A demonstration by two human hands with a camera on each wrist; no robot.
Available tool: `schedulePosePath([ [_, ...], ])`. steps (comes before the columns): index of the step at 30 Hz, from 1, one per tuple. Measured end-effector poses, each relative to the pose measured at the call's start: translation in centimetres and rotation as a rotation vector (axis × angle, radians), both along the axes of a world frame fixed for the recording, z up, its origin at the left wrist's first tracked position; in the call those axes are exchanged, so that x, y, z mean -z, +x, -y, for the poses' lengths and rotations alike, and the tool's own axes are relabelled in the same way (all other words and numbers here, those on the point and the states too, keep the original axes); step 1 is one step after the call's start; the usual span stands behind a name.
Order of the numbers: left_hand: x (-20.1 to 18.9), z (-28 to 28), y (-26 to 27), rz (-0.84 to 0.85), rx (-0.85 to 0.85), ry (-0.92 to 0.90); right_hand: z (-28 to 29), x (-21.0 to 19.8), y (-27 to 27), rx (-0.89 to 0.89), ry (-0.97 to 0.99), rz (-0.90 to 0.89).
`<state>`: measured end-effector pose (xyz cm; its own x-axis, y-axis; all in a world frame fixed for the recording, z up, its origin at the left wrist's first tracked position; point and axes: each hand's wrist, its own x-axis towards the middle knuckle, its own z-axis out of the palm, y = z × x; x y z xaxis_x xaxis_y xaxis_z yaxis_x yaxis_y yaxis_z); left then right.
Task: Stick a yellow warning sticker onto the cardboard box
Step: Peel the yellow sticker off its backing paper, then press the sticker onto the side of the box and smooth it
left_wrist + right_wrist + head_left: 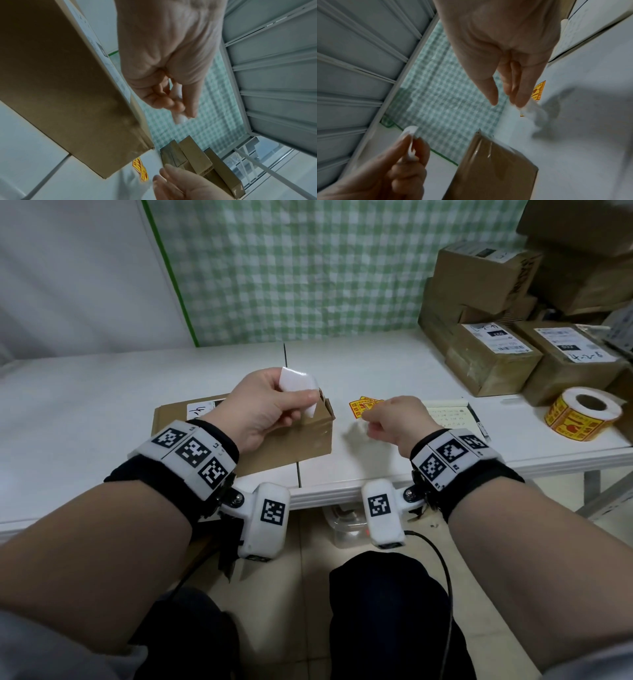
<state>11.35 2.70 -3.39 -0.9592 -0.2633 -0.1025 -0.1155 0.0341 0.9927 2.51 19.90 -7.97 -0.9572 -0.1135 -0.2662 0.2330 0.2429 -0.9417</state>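
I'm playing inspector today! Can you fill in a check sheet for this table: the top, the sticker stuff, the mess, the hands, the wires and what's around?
Surface: white table, a seam down its middle.
Job's things: cardboard box lies flat near the front edge; loose yellow stickers beside it; sticker roll at the right.
Clutter: stacked parcels at the back right; notebook behind the right hand.
Hands: left hand pinches a white backing paper above the box; right hand has curled fingers, and what it holds cannot be told.
Cables: black cable below the right wrist.
Surroundings: green checked cloth on the wall.
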Motion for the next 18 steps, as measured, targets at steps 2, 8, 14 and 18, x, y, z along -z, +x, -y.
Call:
schedulePosePath([
  [2, 0.1, 0.1, 0.0, -0.034, -0.002, 0.001, 0.0, 0.2, 0.0, -0.022, 0.046, 0.002],
  [8, 0.5, 0.6, 0.2, -0.142, 0.044, -0.133, 1.1, -1.8, 1.9, -0.031, 0.011, -0.049],
  [14, 0.8, 0.5, 0.9, -0.185, 0.143, -0.251, 2.3, -3.2, 3.9, -0.409, -0.11, 0.163],
  [18, 0.5, 0.7, 2.0, -0.167, 0.22, -0.274, 2.7, -2.9, 4.4, -0.401, -0.174, 0.184],
])
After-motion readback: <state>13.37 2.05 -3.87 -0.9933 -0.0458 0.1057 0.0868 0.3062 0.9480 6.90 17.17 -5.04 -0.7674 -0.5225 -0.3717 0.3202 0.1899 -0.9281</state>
